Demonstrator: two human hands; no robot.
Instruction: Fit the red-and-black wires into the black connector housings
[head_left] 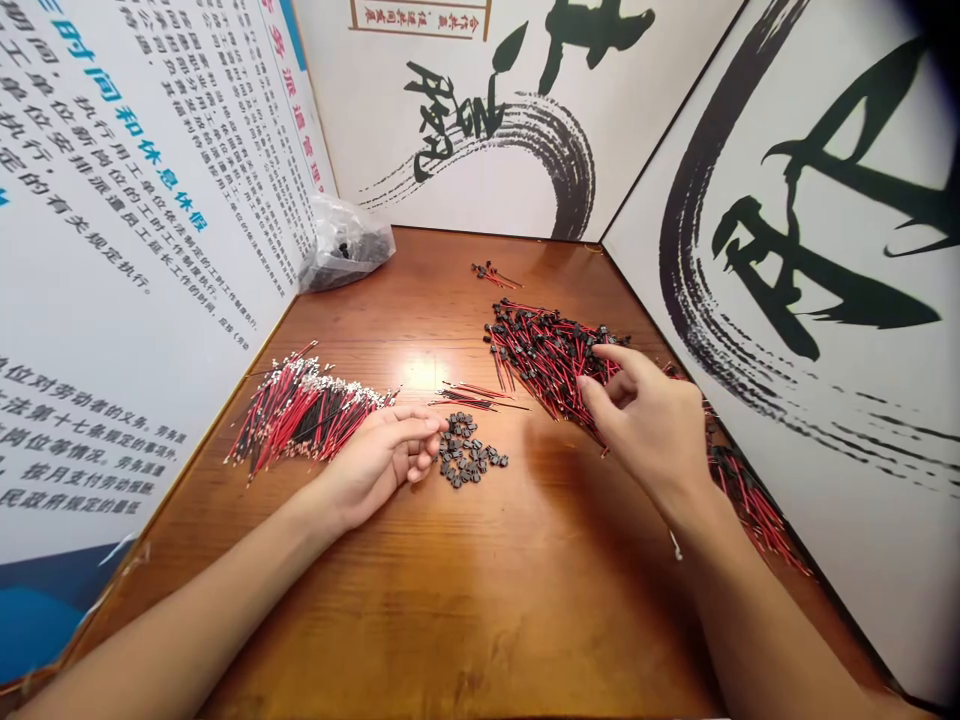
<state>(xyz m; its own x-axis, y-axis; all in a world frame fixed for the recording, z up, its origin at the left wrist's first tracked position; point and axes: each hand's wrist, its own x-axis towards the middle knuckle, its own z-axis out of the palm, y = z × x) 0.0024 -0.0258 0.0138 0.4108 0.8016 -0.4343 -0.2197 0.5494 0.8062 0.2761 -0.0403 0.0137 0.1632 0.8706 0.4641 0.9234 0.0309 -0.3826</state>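
My left hand (388, 452) is closed, its thumb and forefinger tips pressed together beside a small heap of black plastic connector housings (469, 455). Whatever those fingertips hold, if anything, is too small to make out. Over the near right side of a pile of red and black wires with black connectors (544, 350) hovers my right hand (646, 415). Its thumb and forefinger are apart, and I see nothing between them. To the left of my left hand lies a heap of red and black wires with white-looking terminal ends (300, 415).
Several loose wires (480, 397) lie between the piles on the wooden table (450, 620). A few connector wires (491, 273) rest farther back. A clear plastic bag (349, 245) with dark pieces stands at the back left. More wires (754, 500) run along the right panel. Printed panels enclose three sides.
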